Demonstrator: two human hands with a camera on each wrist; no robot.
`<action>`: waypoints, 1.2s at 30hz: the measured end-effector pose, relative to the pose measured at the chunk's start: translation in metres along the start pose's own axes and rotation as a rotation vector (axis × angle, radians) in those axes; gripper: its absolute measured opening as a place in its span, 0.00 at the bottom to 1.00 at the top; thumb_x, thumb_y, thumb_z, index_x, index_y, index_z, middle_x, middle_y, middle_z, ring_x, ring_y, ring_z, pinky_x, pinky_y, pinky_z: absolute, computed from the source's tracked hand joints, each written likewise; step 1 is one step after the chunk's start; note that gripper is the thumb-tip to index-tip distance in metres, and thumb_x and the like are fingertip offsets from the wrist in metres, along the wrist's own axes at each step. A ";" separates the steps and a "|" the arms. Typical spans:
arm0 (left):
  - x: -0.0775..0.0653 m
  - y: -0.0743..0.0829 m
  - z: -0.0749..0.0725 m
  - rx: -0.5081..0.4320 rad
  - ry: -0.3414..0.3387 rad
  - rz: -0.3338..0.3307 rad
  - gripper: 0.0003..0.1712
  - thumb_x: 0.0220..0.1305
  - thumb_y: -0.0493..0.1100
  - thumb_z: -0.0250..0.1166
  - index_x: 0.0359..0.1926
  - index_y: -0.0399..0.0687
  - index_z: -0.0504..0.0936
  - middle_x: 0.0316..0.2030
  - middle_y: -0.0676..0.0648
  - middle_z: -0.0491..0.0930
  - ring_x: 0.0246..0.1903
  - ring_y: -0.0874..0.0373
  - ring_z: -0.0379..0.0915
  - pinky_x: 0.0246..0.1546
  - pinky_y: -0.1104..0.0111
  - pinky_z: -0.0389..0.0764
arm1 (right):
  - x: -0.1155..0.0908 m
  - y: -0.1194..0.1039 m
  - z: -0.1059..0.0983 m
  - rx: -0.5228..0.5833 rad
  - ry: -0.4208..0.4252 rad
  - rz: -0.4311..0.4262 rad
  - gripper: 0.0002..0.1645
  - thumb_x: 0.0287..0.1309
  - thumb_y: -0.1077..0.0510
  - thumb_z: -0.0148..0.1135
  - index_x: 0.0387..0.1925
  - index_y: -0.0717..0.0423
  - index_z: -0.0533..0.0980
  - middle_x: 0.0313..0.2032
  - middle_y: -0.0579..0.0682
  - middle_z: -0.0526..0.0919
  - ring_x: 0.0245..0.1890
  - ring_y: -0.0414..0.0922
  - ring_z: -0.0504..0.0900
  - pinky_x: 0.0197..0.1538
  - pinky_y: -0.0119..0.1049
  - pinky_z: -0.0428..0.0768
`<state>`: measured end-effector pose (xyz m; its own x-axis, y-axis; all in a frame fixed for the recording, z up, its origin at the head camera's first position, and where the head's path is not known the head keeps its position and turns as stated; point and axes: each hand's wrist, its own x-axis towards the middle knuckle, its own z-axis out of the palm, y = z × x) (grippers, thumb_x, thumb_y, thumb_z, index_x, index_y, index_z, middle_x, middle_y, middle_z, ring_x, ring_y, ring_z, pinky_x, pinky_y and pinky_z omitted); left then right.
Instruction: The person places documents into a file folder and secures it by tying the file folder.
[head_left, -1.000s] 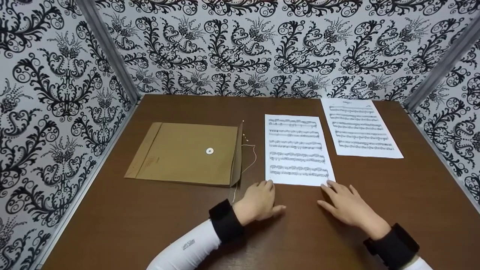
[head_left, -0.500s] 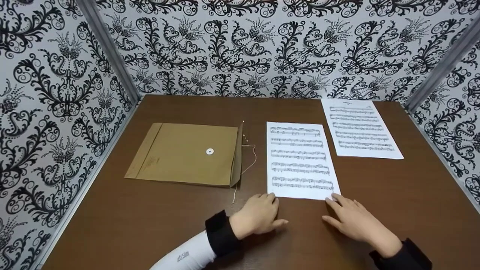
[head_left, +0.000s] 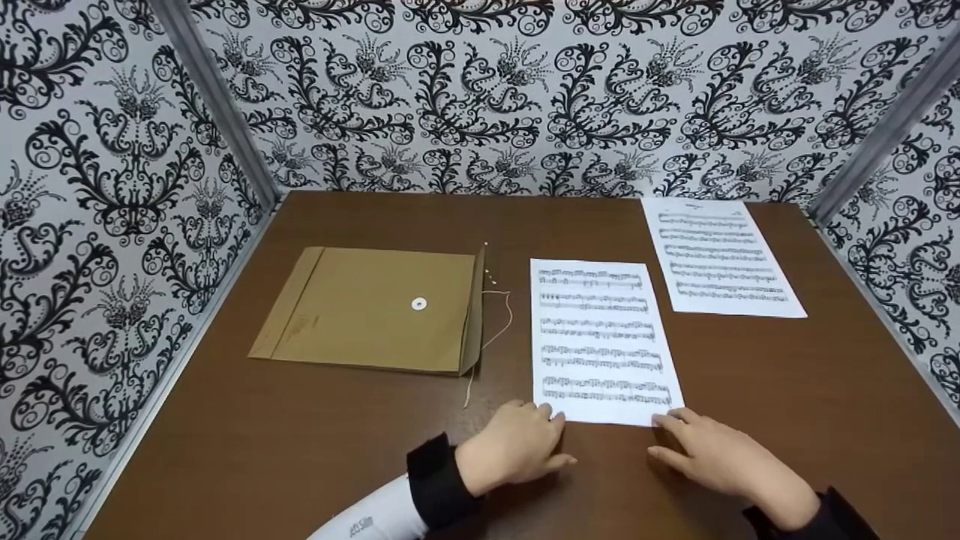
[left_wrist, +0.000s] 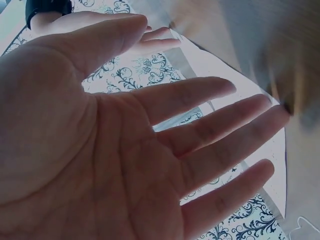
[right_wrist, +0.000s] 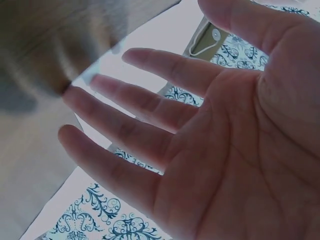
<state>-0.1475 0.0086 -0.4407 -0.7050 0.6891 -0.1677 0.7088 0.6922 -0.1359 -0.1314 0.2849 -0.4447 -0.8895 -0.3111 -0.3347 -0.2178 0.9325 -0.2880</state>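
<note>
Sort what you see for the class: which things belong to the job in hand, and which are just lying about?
Belonging to the job:
near music sheet
left hand, at its near left corner
right hand, at its near right corner

Apparently just lying about, untouched:
far music sheet
brown envelope

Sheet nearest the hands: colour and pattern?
The sheet is white with rows of dark printed music notation; clearest in the head view.
</note>
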 end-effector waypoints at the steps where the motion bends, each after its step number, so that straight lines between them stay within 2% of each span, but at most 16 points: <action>1: 0.000 0.000 0.000 -0.004 0.011 -0.003 0.37 0.72 0.72 0.50 0.64 0.51 0.79 0.50 0.52 0.85 0.48 0.58 0.84 0.51 0.68 0.82 | 0.000 0.000 -0.001 0.006 0.007 0.002 0.35 0.69 0.41 0.61 0.63 0.64 0.75 0.61 0.70 0.78 0.58 0.68 0.80 0.57 0.66 0.78; 8: 0.007 -0.008 0.000 -0.044 0.068 -0.050 0.38 0.71 0.71 0.54 0.64 0.47 0.77 0.52 0.49 0.85 0.49 0.56 0.84 0.48 0.66 0.84 | 0.006 0.011 -0.017 0.089 0.102 -0.006 0.38 0.71 0.42 0.58 0.65 0.70 0.73 0.60 0.73 0.79 0.60 0.69 0.80 0.59 0.65 0.77; 12: 0.013 -0.016 -0.001 -0.048 0.091 -0.106 0.43 0.66 0.74 0.58 0.64 0.44 0.76 0.55 0.48 0.83 0.55 0.56 0.81 0.56 0.65 0.83 | 0.019 0.023 -0.026 0.168 0.175 -0.026 0.38 0.73 0.44 0.58 0.66 0.75 0.70 0.62 0.74 0.77 0.64 0.70 0.76 0.62 0.65 0.76; 15: 0.021 -0.022 -0.002 -0.053 0.061 -0.155 0.53 0.59 0.78 0.61 0.69 0.41 0.72 0.63 0.46 0.79 0.64 0.54 0.76 0.65 0.63 0.79 | 0.030 0.032 -0.029 0.254 0.202 -0.020 0.38 0.73 0.47 0.58 0.68 0.75 0.67 0.62 0.72 0.78 0.62 0.67 0.79 0.59 0.61 0.80; 19: 0.033 -0.029 0.000 -0.096 0.000 -0.199 0.63 0.52 0.81 0.64 0.73 0.39 0.67 0.71 0.43 0.72 0.71 0.52 0.70 0.70 0.62 0.75 | 0.044 0.045 -0.033 0.330 0.190 -0.011 0.41 0.73 0.47 0.59 0.69 0.77 0.63 0.64 0.75 0.75 0.61 0.69 0.80 0.57 0.59 0.82; 26: 0.050 -0.038 0.011 -0.132 -0.029 -0.219 0.69 0.45 0.81 0.69 0.74 0.37 0.64 0.75 0.41 0.67 0.74 0.51 0.66 0.71 0.63 0.73 | 0.065 0.061 -0.043 0.391 0.108 -0.004 0.49 0.73 0.47 0.58 0.72 0.82 0.52 0.71 0.82 0.59 0.68 0.78 0.67 0.66 0.66 0.74; 31: 0.057 -0.043 0.014 -0.177 -0.051 -0.215 0.71 0.44 0.79 0.72 0.76 0.36 0.62 0.77 0.40 0.63 0.76 0.49 0.62 0.74 0.61 0.70 | 0.079 0.068 -0.049 0.423 0.095 -0.016 0.50 0.73 0.48 0.59 0.72 0.84 0.50 0.71 0.83 0.56 0.71 0.77 0.63 0.68 0.67 0.71; 36: 0.061 -0.046 0.018 -0.190 -0.069 -0.224 0.71 0.44 0.78 0.72 0.77 0.37 0.59 0.78 0.40 0.60 0.78 0.50 0.60 0.75 0.60 0.68 | 0.090 0.074 -0.052 0.464 0.088 0.010 0.50 0.74 0.49 0.58 0.74 0.83 0.47 0.72 0.82 0.55 0.72 0.76 0.60 0.71 0.66 0.68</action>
<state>-0.2231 0.0147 -0.4623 -0.8354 0.5032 -0.2212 0.5145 0.8575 0.0073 -0.2487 0.3350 -0.4490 -0.9255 -0.2674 -0.2682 -0.0242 0.7484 -0.6628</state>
